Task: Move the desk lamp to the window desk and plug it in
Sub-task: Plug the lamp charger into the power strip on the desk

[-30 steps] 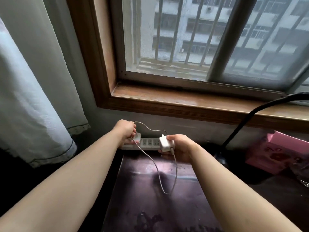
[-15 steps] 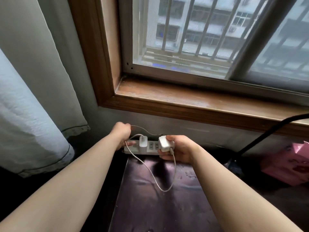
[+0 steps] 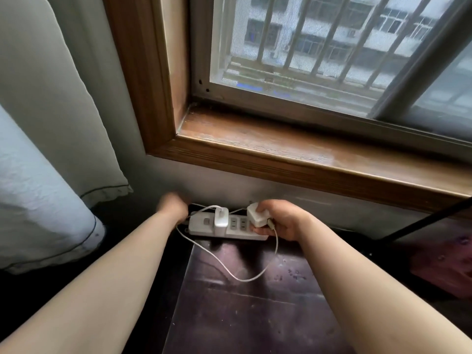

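A white power strip [image 3: 236,227] lies at the back edge of the dark desk [image 3: 242,315], under the window sill. One white adapter [image 3: 221,217] sits plugged into its left half. My right hand [image 3: 283,221] is shut on a second white plug [image 3: 256,214], held over the strip's right end. Its white cable [image 3: 245,278] loops down over the desk. My left hand [image 3: 173,206] is blurred, with curled fingers at the strip's left end; whether it grips anything is unclear. Only the lamp's black neck [image 3: 421,223] shows at the right.
The wooden window sill [image 3: 306,152] juts out just above the strip. A pale curtain [image 3: 51,149] hangs at the left, beside the desk's left edge. At the right stands a pink box [image 3: 444,267].
My left hand has slid left off the plugged-in adapter, which now stands uncovered. My right hand has kept the plug over the strip's right end. My view has moved closer.
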`<state>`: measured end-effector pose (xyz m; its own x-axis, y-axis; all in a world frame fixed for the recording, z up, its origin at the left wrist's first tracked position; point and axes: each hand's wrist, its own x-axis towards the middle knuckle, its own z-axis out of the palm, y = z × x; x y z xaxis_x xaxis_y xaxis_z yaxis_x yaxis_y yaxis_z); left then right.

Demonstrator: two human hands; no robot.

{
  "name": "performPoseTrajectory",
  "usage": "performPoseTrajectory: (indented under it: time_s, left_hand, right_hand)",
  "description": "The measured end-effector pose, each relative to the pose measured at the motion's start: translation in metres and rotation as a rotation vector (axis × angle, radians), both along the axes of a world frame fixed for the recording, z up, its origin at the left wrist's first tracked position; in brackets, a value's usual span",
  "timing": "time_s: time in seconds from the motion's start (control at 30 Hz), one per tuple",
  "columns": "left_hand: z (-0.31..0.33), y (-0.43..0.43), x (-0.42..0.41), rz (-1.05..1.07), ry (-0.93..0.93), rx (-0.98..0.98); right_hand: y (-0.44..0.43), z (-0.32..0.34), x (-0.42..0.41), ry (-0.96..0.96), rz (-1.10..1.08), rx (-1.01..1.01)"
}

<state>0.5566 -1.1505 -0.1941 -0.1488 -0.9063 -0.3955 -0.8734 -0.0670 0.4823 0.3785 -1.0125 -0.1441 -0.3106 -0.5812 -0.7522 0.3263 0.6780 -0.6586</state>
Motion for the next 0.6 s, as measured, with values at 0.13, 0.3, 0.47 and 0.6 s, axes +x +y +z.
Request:
performPoseTrajectory:
  time_s: [0.13,0.3,0.47,0.6]
  left_hand:
    - [-0.013,0.006,0.003,-0.053,-0.066,0.001]
    - [-0.018,0.009,0.003,-0.105,-0.028,0.02]
    - [-0.015,0.016,0.005,-0.129,0.0,0.025]
    - [-0.012,0.026,0.007,-0.071,0.053,0.038]
  right_hand:
    - [0.0,-0.002,-0.006,0.071,0.046,0.026]
    - [-0.001,-0.006,-0.007,0.232,0.125,0.075]
    - [-0.002,-0.01,-0.003,0.475,0.173,0.101]
    - [-0.002,-0.008,0.003,0.542,0.149,0.081]
